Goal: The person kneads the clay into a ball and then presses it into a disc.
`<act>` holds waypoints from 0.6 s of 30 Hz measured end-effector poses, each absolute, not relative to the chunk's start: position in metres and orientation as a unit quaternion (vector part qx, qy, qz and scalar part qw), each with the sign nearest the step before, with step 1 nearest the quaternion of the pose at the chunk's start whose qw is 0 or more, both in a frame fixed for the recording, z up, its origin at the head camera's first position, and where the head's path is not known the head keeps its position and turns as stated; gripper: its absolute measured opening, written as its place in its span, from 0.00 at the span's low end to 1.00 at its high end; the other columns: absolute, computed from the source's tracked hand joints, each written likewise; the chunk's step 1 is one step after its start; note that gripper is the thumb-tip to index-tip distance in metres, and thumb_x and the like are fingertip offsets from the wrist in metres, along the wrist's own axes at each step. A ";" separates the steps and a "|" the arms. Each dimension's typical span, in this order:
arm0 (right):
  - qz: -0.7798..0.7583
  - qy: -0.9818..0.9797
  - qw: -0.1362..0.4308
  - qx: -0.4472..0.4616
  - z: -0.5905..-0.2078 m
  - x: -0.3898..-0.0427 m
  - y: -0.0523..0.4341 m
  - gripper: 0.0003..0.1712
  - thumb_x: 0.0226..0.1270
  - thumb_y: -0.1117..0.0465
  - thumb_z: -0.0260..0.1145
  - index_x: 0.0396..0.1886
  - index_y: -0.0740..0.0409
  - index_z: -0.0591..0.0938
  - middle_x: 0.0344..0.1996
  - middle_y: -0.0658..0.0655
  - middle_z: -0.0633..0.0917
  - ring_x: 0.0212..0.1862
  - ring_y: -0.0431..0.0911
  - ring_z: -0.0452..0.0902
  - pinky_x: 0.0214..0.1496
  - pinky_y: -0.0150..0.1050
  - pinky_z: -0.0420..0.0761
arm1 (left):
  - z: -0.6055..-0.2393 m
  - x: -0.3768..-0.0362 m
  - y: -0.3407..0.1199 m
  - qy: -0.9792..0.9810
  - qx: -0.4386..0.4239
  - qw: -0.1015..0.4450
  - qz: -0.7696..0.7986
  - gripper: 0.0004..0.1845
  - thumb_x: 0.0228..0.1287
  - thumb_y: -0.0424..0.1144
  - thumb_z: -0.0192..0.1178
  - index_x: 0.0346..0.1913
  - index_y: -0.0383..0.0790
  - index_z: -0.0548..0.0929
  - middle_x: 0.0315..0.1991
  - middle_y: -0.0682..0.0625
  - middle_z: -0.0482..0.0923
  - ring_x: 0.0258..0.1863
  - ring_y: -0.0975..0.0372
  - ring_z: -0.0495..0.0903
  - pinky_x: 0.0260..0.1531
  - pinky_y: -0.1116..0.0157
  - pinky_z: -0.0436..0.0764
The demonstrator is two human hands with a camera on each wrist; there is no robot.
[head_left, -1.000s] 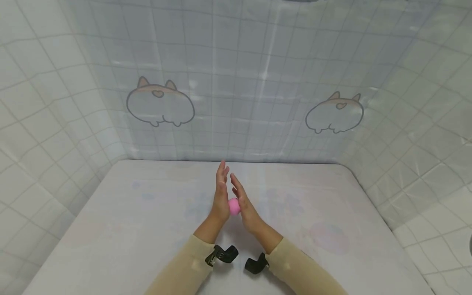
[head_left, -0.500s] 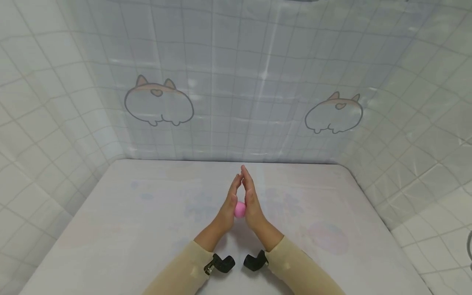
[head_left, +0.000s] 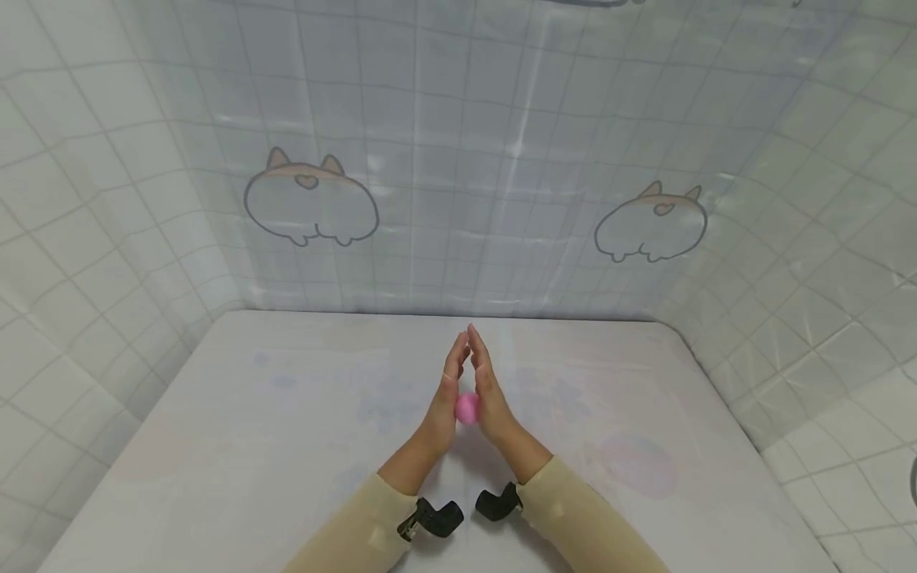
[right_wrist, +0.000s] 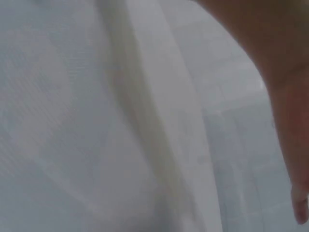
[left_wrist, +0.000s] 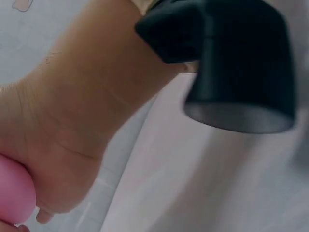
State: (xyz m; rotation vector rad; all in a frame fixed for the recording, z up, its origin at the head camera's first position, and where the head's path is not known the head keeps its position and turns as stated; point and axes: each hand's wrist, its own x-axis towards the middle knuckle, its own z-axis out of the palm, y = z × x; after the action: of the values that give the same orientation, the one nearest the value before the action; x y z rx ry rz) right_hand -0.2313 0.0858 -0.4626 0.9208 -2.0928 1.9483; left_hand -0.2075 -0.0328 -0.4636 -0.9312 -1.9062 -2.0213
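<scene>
Palms face each other at lower centre of the head view, the left hand (head_left: 442,402) and right hand (head_left: 490,396) pressing a small pink ball (head_left: 466,407) between them. Fingers on both are straight and point up the frame toward the curtain, fingertips nearly meeting above the ball. The ball looks smooth, soft and round, so it shows no long axis; the left wrist view catches its glossy pink curve (left_wrist: 14,193) against the heel of the palm. Below lies a pale, matte surface (head_left: 215,446) with faint printed shapes; behind hangs a shiny grid-patterned curtain (head_left: 458,159).
</scene>
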 end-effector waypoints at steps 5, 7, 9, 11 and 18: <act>0.646 -0.679 0.071 0.343 -0.466 -0.230 0.081 0.49 0.77 0.30 0.29 0.81 0.60 0.44 0.80 0.63 0.47 0.79 0.56 0.40 0.76 0.62 0.43 | -0.459 -0.210 -0.031 -0.660 -0.269 0.126 -0.690 0.38 0.79 0.62 0.21 0.81 0.40 0.40 0.81 0.43 0.37 0.79 0.47 0.41 0.70 0.36 0.40; 0.646 -0.670 0.074 0.357 -0.466 -0.228 0.080 0.49 0.77 0.30 0.29 0.81 0.61 0.44 0.79 0.64 0.48 0.79 0.57 0.41 0.75 0.63 0.43 | -0.458 -0.212 -0.030 -0.672 -0.251 0.135 -0.683 0.37 0.80 0.61 0.23 0.81 0.42 0.40 0.81 0.45 0.38 0.79 0.49 0.41 0.71 0.38 0.40; 0.651 -0.659 0.073 0.370 -0.466 -0.226 0.079 0.49 0.78 0.30 0.29 0.81 0.62 0.44 0.79 0.66 0.48 0.79 0.58 0.41 0.74 0.65 0.43 | -0.457 -0.214 -0.030 -0.687 -0.234 0.146 -0.672 0.38 0.80 0.61 0.24 0.81 0.41 0.41 0.81 0.45 0.38 0.79 0.49 0.43 0.72 0.39 0.42; 0.654 -0.649 0.071 0.382 -0.466 -0.223 0.078 0.48 0.78 0.31 0.29 0.80 0.64 0.44 0.78 0.69 0.47 0.79 0.60 0.41 0.74 0.66 0.43 | -0.457 -0.216 -0.031 -0.698 -0.215 0.150 -0.666 0.40 0.78 0.64 0.25 0.81 0.42 0.41 0.81 0.46 0.39 0.78 0.50 0.45 0.71 0.38 0.43; 0.658 -0.635 0.094 0.394 -0.460 -0.216 0.078 0.48 0.78 0.31 0.29 0.80 0.64 0.45 0.78 0.69 0.48 0.79 0.59 0.43 0.73 0.68 0.47 | -0.459 -0.221 -0.036 -0.726 -0.182 0.124 -0.651 0.42 0.76 0.68 0.29 0.81 0.45 0.43 0.81 0.46 0.42 0.78 0.49 0.46 0.70 0.36 0.48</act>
State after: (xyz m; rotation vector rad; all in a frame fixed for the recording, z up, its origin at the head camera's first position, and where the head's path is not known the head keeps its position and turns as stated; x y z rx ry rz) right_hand -0.2157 0.0778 -0.4602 1.1684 -1.8842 1.9502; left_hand -0.2205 -0.0358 -0.4591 -0.5317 -2.1177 -1.8973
